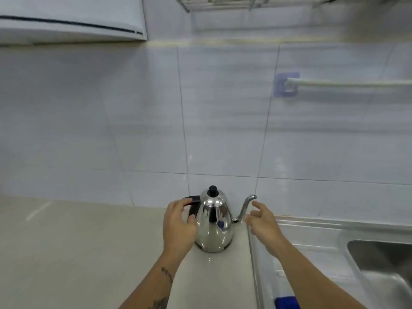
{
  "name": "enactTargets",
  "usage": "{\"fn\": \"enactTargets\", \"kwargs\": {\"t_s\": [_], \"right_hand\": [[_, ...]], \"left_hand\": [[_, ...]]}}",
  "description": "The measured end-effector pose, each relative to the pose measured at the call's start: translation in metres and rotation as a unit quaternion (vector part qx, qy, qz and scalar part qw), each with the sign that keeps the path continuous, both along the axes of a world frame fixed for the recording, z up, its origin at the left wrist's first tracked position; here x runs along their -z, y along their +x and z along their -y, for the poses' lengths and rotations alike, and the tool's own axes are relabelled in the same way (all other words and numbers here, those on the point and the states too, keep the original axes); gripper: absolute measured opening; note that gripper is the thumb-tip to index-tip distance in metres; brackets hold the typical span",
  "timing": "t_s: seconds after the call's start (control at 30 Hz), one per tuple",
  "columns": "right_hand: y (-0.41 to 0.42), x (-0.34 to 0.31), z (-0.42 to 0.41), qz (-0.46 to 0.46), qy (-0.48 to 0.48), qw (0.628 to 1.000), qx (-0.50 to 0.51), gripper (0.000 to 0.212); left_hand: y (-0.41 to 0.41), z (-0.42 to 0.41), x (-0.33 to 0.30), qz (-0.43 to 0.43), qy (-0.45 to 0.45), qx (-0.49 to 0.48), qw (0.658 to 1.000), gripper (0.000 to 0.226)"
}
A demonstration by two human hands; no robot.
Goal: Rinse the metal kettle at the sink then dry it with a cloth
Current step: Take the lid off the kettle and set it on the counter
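Kettle: polished metal, upright on the pale desk, just short of the tiled wall and close to the desk's right edge. A black knob tops its lid. The black handle projects toward 9 o'clock from the body; the thin curved spout points toward 3 o'clock.

Left hand: at 9 o'clock of the kettle, on the handle. Its fingers curl over the top of the grip and the thumb meets the lower part, so the grip is loosely closed around the handle; how firmly it holds cannot be told. The forearm bears dark tattoo marks.

Right hand: at 3 o'clock of the kettle, beside the spout, holding nothing. Its fingers are spread and slightly bent; whether a fingertip touches the spout cannot be told.

Sink: steel, at 4 o'clock of the kettle, with a flat drainboard between basin and desk. A blue item, partly hidden by the right forearm, lies at the lower edge of the drainboard; its nature is unclear.

Wall fittings: a white rail on a clear bracket at 2 o'clock, a wire rack at 12 o'clock, a white cabinet at 10 o'clock.
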State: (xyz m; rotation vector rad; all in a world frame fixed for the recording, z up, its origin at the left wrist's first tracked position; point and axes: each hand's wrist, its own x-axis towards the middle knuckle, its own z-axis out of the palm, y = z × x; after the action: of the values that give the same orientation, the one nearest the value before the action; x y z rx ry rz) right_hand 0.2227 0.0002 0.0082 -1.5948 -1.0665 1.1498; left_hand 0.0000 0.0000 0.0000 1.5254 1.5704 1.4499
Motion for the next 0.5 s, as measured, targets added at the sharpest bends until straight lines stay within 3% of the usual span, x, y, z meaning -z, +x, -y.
{"fn": "enactTargets", "kwargs": {"t_s": [0.1,0.23,0.5], "right_hand": [[-0.006,0.015,-0.023,-0.010,0.007,1.000,0.029,0.050],[-0.012,0.038,-0.043,-0.037,0.014,0.997,0.066,0.023],[-0.015,0.060,-0.050,-0.091,0.072,0.985,0.131,0.016]], "left_hand": [[-0.004,-0.026,0.011,-0.094,0.013,0.003,0.995,0.047],[-0.005,-0.051,0.033,-0.111,0.039,0.011,0.993,0.048],[-0.008,-0.068,0.040,-0.148,0.096,0.002,0.984,0.050]]}}
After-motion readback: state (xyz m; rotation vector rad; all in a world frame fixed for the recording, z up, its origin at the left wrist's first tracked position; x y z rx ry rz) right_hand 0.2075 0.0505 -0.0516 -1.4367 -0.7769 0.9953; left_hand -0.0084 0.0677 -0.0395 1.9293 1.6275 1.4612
